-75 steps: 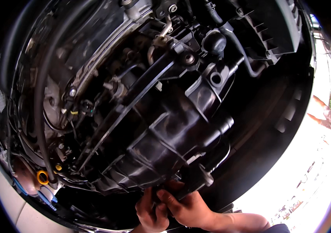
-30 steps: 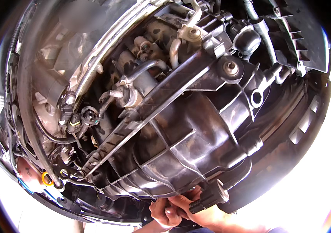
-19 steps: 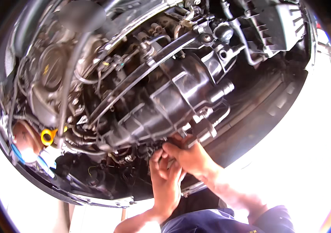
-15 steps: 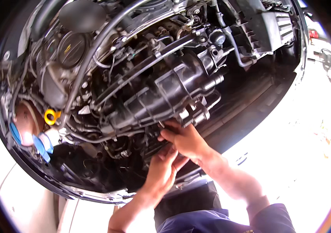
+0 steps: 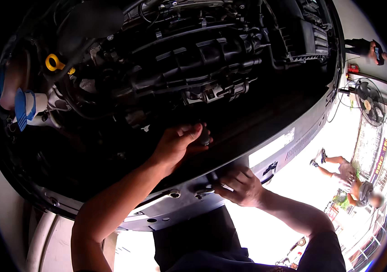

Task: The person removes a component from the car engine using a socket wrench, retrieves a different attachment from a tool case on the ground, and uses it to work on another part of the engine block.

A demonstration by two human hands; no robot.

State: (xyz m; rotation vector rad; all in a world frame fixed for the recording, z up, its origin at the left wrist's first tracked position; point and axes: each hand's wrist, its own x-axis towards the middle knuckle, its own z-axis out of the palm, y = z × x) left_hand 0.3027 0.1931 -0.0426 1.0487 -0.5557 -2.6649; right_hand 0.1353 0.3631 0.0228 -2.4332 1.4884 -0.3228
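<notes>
My left hand (image 5: 178, 144) is over the dark gap in front of the engine. Its thumb and fingers are closed around a small dark rounded piece (image 5: 205, 137), whose exact kind I cannot make out. My right hand (image 5: 242, 187) rests lower down at the front panel (image 5: 193, 204), close to a metal latch (image 5: 204, 193). Its fingers are curled, and whatever they may hold is hidden in shadow. Beyond both hands lies the black ribbed intake manifold (image 5: 193, 61), with a metal-and-black fitting (image 5: 216, 94) beneath it.
On the left are a yellow dipstick ring (image 5: 53, 62), a blue filler cap (image 5: 22, 109) and a rounded reservoir (image 5: 14, 81). A black air filter box (image 5: 309, 41) sits at the far right of the bay. Outside are a fan (image 5: 369, 102) and two other people (image 5: 361, 188).
My hands were together at the manifold's lower end and are now apart. The right has come back to the front panel; the left now shows a dark piece. The view has shifted and darkened.
</notes>
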